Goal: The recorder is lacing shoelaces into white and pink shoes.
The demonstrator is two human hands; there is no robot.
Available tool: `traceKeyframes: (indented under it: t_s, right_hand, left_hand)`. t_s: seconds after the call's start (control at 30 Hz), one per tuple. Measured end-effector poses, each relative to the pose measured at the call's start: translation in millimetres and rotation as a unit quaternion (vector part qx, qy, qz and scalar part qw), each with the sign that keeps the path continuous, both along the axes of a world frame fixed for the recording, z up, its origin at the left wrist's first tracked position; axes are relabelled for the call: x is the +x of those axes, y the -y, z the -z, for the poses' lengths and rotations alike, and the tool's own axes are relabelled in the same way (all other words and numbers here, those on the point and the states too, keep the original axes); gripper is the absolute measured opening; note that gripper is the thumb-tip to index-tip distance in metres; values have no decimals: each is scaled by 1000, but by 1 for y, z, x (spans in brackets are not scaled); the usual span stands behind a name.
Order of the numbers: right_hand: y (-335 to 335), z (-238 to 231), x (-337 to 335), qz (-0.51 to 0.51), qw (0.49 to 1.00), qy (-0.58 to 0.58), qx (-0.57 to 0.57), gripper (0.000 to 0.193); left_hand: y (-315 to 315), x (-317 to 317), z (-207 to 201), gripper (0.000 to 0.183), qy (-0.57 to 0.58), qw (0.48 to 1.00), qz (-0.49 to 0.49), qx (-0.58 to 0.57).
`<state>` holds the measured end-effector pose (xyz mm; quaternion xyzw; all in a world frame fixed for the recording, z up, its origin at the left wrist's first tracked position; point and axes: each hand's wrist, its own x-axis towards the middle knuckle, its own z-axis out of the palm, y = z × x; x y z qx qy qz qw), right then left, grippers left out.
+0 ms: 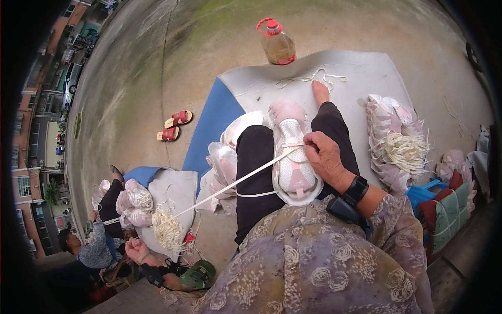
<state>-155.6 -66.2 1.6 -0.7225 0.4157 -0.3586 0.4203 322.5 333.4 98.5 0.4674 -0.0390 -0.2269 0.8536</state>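
Observation:
A pink and white shoe point(293, 157) lies sole-down on my lap, across my black trouser legs. My right hand point(324, 154) curls over its right side, fingers at the eyelets where a white lace point(235, 182) comes out. The lace runs taut toward the lower left. My left hand point(137, 250), with a black wrist strap, is stretched far out to the left and closed on the lace's far end. A slack loop of lace hangs under the shoe.
Stacked pink shoes point(392, 125) with a bundle of white laces point(405, 149) lie at my right, more shoes point(225, 159) at my left. A red-capped bottle point(277, 44), grey mat point(366, 73), red sandals point(174, 125) and a seated person point(83, 246) surround me.

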Motion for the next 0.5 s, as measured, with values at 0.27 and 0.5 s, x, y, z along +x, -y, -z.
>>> traceKeyframes:
  t_s: [0.27,0.5]
  right_hand:
    - [-9,-22,-28,-56,993,-101,32,12]
    - [-7,-56,-93,-133,972,-193,12,8]
  left_hand:
    - [45,-14,-22,19,14,988,-117,99]
    - [78,18,-32,17,175,957,-144,183]
